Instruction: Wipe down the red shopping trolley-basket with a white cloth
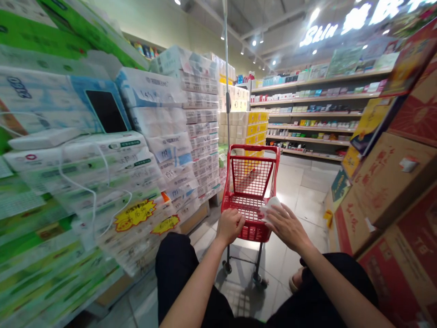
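While grasping a white cloth in the right hand at the red cart, toward four o'clock, rests the curled left hand at its near edge; cannot tell whether clenched around it. Can read "Skin" on the lit sign between one and two, "TB" on a red box at four.

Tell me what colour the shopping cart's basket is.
The basket is red; the head view shows it.
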A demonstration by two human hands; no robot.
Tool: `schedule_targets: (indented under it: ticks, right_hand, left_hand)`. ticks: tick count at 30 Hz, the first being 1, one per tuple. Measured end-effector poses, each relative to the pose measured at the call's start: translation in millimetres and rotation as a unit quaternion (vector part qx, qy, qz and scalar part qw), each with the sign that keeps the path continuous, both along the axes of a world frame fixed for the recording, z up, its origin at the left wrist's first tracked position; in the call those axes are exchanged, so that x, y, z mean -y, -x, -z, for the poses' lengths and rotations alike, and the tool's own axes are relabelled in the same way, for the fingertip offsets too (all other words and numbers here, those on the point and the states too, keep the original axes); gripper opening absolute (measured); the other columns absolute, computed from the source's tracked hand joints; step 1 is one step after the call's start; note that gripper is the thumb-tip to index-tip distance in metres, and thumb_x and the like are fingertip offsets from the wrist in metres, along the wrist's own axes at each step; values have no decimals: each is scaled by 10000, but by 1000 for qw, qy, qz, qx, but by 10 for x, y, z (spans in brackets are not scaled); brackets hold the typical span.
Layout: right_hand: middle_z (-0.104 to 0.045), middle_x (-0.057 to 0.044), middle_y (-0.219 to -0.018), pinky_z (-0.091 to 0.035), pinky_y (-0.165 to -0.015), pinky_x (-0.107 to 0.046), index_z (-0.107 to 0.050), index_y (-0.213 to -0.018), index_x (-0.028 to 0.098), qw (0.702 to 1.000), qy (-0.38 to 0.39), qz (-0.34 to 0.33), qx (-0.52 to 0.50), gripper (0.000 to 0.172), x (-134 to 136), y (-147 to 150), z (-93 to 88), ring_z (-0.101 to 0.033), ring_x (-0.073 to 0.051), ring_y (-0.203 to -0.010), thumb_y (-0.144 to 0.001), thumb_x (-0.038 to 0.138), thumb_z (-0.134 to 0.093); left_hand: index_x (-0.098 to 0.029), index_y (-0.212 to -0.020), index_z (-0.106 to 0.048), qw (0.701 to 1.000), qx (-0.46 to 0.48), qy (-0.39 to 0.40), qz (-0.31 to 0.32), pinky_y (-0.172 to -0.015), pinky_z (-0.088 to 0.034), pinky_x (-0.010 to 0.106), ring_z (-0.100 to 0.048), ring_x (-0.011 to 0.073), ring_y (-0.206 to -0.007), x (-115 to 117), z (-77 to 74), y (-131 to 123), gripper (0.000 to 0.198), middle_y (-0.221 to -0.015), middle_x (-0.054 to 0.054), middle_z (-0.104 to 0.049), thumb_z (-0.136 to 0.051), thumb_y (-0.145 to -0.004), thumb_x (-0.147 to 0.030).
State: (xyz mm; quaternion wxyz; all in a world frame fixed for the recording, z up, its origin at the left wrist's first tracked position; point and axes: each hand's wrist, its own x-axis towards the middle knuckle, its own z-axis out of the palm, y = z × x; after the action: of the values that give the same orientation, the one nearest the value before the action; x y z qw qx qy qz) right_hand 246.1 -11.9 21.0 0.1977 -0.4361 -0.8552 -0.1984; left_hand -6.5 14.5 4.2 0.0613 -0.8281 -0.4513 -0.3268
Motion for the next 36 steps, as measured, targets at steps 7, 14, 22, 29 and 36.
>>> schedule_targets:
  ticks: [7,14,22,29,36]
  right_hand:
    - [-560,-65,-1305,-273,-1121,-453,-585,-1203,203,997,-6,43,-64,324,167,246,201,-373,-242,-1312,-976,328,-392]
    - [-553,-81,-1331,-345,-1035,-409,-456,-1381,211,997,-8,3,-73,422,317,623,175,-481,-224,-1196,-969,277,-397]
    - [-669,-9,-1070,-265,-1128,-436,-629,-1093,268,996,17,-89,-26,267,-117,166,-71,-524,-185,-1161,-983,316,-391]
    - [-632,-24,-1008,-276,-1139,-427,-590,-987,240,995,9,-10,-101,304,-281,358,43,-524,-181,-1121,-997,277,-289]
    - [-610,-48,-945,-290,-1100,-429,-567,-935,230,990,-25,43,-129,277,-214,803,103,-516,-204,-1073,-991,281,-300]
  left_hand:
    - [-195,-686,-556,1000,-7,-20,-14,-741,-341,333,-493,178,-786,7,11,-12,322,-782,30,-577,-404,-956,-284]
    - [-197,-672,-552,999,-15,1,-29,-740,-314,329,-482,171,-775,-11,-3,132,304,-754,18,-577,-420,-937,-263]
    - [-191,-664,-540,998,-47,22,30,-738,-320,307,-477,149,-742,-20,-44,388,400,-739,10,-560,-339,-984,-324]
    - [-200,-716,-587,997,-63,35,-32,-775,-336,318,-498,171,-801,-169,-70,424,340,-801,22,-585,-375,-963,-298]
    - [-198,-895,-582,998,-21,-2,-66,-808,-349,349,-540,197,-832,33,-7,-178,246,-858,43,-619,-352,-969,-242]
